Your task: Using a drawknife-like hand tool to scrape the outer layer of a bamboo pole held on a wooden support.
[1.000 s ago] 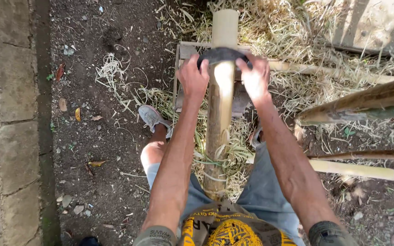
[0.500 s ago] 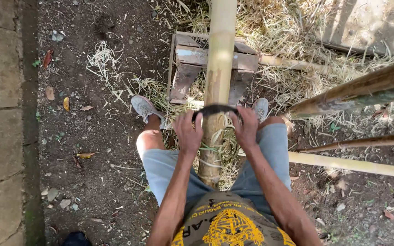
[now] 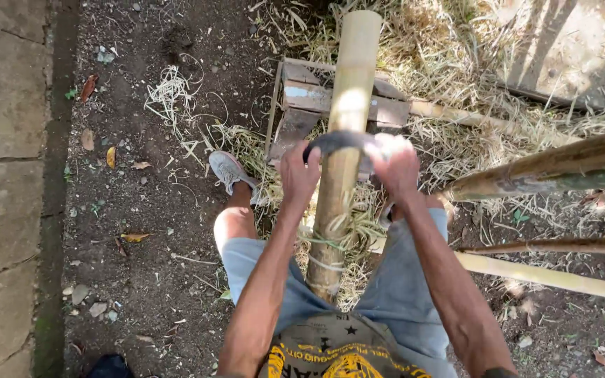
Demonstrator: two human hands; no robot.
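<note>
Both hands closed on a curved dark blade (image 3: pixel 341 142), left hand (image 3: pixel 298 172) and right hand (image 3: pixel 395 166) gripping its ends, blade pressed across a bamboo pole (image 3: pixel 341 161) propped on a wooden crate (image 3: pixel 302 105) over straw-littered dirt.

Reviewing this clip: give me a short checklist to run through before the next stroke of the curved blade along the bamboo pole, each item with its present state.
1. Left hand gripping its end of the curved blade: ok, fingers closed on it.
2. Right hand gripping the other end: ok.
3. Blade lying across the bamboo pole: ok, it spans the pole between the hands.
4. Pole's far end resting on the wooden crate: ok.
5. Pole running between the legs, knees clear of the blade: ok.
6. Blade edge biting the surface: cannot tell, the edge is hidden.
</note>
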